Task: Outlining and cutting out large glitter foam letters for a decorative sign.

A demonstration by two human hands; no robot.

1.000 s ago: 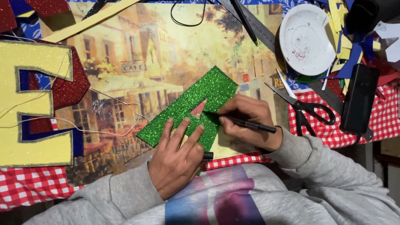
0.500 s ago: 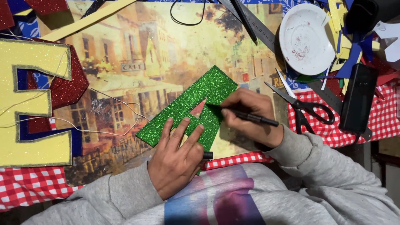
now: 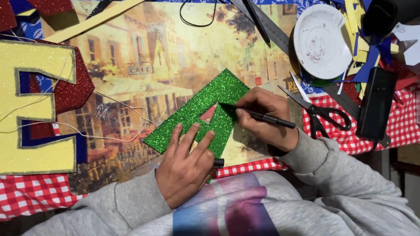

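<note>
A green glitter foam letter shape (image 3: pixel 204 105) lies slanted on a picture mat showing a street scene (image 3: pixel 175 52). My left hand (image 3: pixel 186 164) presses flat on the letter's lower end, fingers spread. My right hand (image 3: pixel 264 118) grips a black pen (image 3: pixel 262 116), its tip touching the foam near the small triangular cutout. A black cap or marker end (image 3: pixel 218 162) peeks out beside my left hand.
Black-handled scissors (image 3: pixel 321 111) lie right of my right hand. A white plate (image 3: pixel 321 41), metal rulers (image 3: pixel 262 22), a black rectangular device (image 3: pixel 375 102) and paper scraps sit at the back right. A big yellow glitter letter (image 3: pixel 30 109) and thin wire (image 3: pixel 109 131) lie at left.
My right hand has shifted the pen slightly up and left along the foam near the triangular cutout. My left hand stays pressed in place.
</note>
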